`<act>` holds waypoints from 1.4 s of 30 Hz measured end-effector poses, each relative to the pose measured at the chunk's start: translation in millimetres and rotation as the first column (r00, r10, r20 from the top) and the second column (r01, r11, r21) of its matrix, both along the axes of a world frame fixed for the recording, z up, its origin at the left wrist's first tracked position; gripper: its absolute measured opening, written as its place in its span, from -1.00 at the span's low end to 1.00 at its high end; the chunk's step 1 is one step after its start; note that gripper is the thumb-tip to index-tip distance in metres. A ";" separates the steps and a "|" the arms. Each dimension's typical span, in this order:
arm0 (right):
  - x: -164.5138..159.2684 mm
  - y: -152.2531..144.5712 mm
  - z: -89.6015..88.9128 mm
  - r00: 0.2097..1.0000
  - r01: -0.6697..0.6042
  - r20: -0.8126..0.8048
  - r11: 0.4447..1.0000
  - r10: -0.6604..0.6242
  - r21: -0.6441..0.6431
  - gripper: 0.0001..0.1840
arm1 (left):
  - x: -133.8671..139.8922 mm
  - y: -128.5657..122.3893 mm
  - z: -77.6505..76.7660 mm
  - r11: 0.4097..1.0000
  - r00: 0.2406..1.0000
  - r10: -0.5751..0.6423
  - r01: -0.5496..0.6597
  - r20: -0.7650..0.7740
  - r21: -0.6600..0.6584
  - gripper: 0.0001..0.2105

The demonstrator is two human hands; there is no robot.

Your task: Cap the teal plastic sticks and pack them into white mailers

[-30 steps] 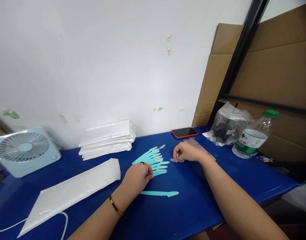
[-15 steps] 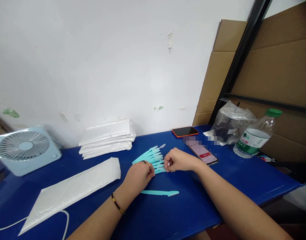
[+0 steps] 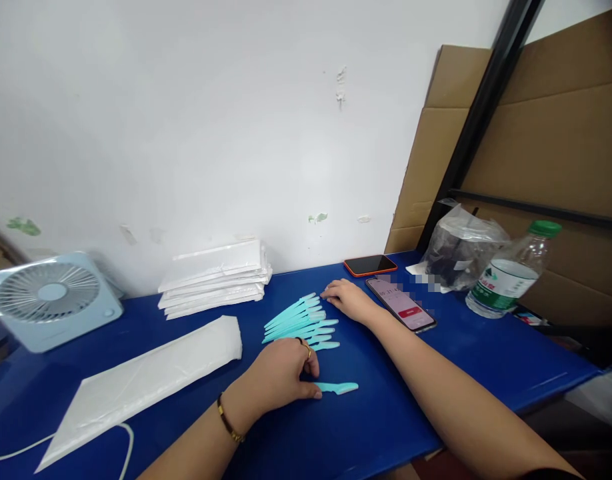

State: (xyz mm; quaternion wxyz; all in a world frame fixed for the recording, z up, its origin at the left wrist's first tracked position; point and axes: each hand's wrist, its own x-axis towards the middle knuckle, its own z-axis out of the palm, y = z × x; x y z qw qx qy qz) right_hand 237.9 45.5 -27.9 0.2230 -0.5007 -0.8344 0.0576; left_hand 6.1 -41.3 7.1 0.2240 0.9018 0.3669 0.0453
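Note:
Several turquoise eyebrow razors (image 3: pixel 291 320) lie fanned out side by side on the blue table, blade ends to the right, some under translucent caps. Closer to the front edge lies a single eyebrow razor (image 3: pixel 341 387), apart from the fan. The thumb and fingers of my left hand (image 3: pixel 286 373) close around its handle, which they mostly cover. Beyond the fan's right end, my right hand (image 3: pixel 350 299) rests low on the table with its fingertips together where a small translucent blade cap lay; the fingers hide the cap.
A white padded envelope (image 3: pixel 151 380) lies at left, with a stack of similar envelopes (image 3: pixel 216 277) behind. A blue fan (image 3: pixel 53 300) stands far left beside a white cable (image 3: pixel 129 447). At right are two phones (image 3: pixel 371 265), a bottle (image 3: pixel 509 273) and a bagged cup (image 3: pixel 461 247).
My left hand has left the fan's near end and come forward onto the single razor. My right hand has moved away from the near razors, back to the loose cap.

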 end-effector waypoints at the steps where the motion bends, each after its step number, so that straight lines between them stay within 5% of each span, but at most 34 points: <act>1: 2.4 -0.2 0.3 1.000 0.018 -0.016 0.999 -0.019 -0.046 -0.77 | 0.1 -0.7 -2.3 1.000 1.000 0.002 -0.003 -0.011 -0.028 -0.82; 7: 32.0 -14.8 11.4 0.966 0.189 -0.097 0.908 -0.241 -0.375 -0.82 | 1.8 3.5 -14.7 0.989 0.991 0.132 -0.133 -0.014 -0.064 -0.88; 13: 31.8 -32.7 20.3 0.976 0.024 -0.157 0.783 -0.154 -0.621 -0.78 | 1.8 10.1 -8.2 0.973 0.985 0.169 -0.161 -0.037 0.167 -0.88; 17: 23.4 -39.0 21.3 0.973 -0.087 -0.220 0.764 -0.073 -0.639 -0.82 | 5.3 5.7 1.4 0.968 0.984 0.079 -0.037 -0.161 0.248 -0.81; 22: 22.7 -40.4 24.4 0.988 -0.069 -0.150 0.817 -0.021 -0.573 -0.85 | 10.9 -2.9 2.7 0.959 0.970 0.007 0.062 -0.243 0.276 -0.77; 26: 24.4 -44.3 31.4 0.990 -0.075 -0.138 0.814 -0.006 -0.576 -0.83 | 8.2 -1.8 -7.1 0.989 0.992 0.062 -0.046 -0.107 0.143 -0.87; 30: 22.3 -52.6 41.4 0.992 -0.108 -0.126 0.735 0.032 -0.669 -0.80 | 3.2 2.5 -13.2 0.981 0.981 0.191 -0.192 -0.040 -0.023 -0.87; 34: 15.1 -58.1 45.4 0.981 -0.186 -0.172 0.661 0.087 -0.727 -0.82 | 3.5 3.6 -10.7 0.970 0.971 0.238 -0.236 -0.030 0.053 -0.88; 42: 5.2 -54.4 31.7 0.950 -0.299 -0.274 0.691 0.151 -0.658 -0.83 | 4.2 5.5 -10.3 0.970 0.973 0.232 -0.232 -0.003 0.079 -0.91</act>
